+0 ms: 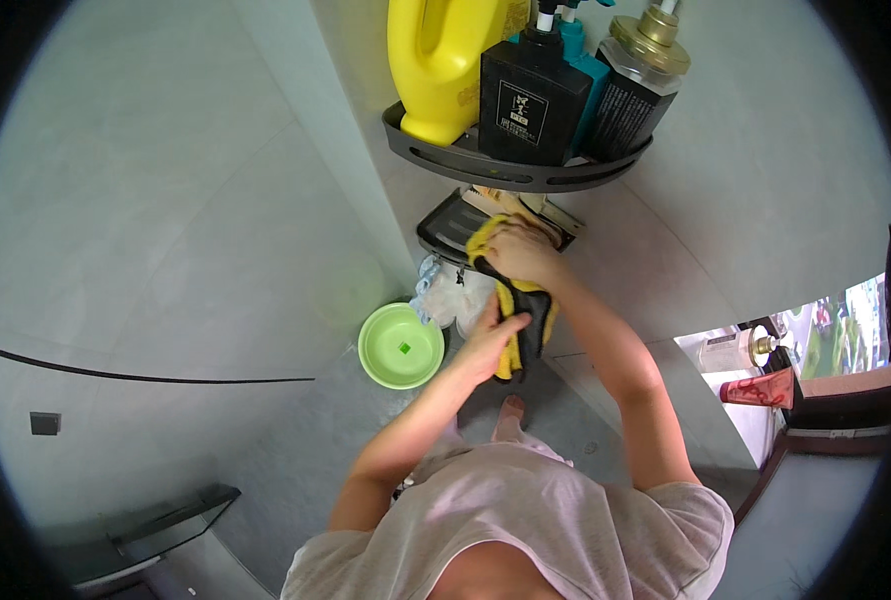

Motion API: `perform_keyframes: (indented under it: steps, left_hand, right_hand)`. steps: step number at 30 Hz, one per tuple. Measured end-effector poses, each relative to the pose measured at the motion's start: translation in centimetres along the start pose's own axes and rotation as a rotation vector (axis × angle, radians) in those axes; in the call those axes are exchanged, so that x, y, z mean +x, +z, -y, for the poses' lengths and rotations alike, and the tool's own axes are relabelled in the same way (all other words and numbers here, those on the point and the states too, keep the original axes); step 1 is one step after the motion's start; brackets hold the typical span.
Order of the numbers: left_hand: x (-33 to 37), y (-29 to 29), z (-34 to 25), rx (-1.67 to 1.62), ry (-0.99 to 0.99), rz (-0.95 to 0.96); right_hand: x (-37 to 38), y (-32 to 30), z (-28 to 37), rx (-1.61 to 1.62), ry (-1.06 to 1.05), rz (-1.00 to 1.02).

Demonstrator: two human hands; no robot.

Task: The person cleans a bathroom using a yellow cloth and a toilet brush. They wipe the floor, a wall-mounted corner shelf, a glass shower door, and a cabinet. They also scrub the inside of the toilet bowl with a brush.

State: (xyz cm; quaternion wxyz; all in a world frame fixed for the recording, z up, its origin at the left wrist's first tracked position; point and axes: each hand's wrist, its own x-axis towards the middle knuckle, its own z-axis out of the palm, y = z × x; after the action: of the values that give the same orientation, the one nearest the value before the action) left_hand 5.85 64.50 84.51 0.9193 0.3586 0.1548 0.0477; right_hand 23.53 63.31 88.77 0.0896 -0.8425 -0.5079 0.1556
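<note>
A yellow and black cleaning cloth (536, 308) hangs folded between my two hands. My right hand (521, 250) presses its upper end against the front right part of the lower dark corner shelf (449, 226), fingers closed round it. Lower down, my left hand (489, 340) grips the cloth with its thumb on top. Some beige and light objects (501, 200) lie on the lower shelf; the upper shelf and my right hand partly hide them. White bath puffs (457, 296) and a light blue item (425, 285) hang below that shelf.
Above, a dark corner shelf (525, 178) carries a yellow jug (440, 70), a black pump bottle (535, 100) and other pump bottles. On the floor stands a light green basin (402, 345). At right, a red tube (757, 389) and clear pump bottle (730, 350) stand on a ledge.
</note>
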Motion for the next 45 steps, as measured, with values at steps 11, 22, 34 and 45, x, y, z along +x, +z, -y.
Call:
perform_keyframes:
  steps: [11,22,34,45]
  left_hand:
    - [-1.3,-1.1,-2.1,-0.004,0.197,-0.264]
    - [-1.2,-1.9,0.1,0.388,0.094,-0.171]
    - [2.1,0.7,5.8,0.401,0.101,-0.216]
    - [0.5,-0.2,5.5,0.422,0.043,-0.262]
  right_hand:
    - [2.8,2.7,2.5,0.320,-0.351,-0.289]
    - [-3.9,2.1,3.5,-0.368,0.041,-0.362]
    - [-7.5,4.1,-3.3,-0.089,-0.343,-0.681]
    - [-7.8,8.1,-1.5,-0.009,-0.406,-0.867]
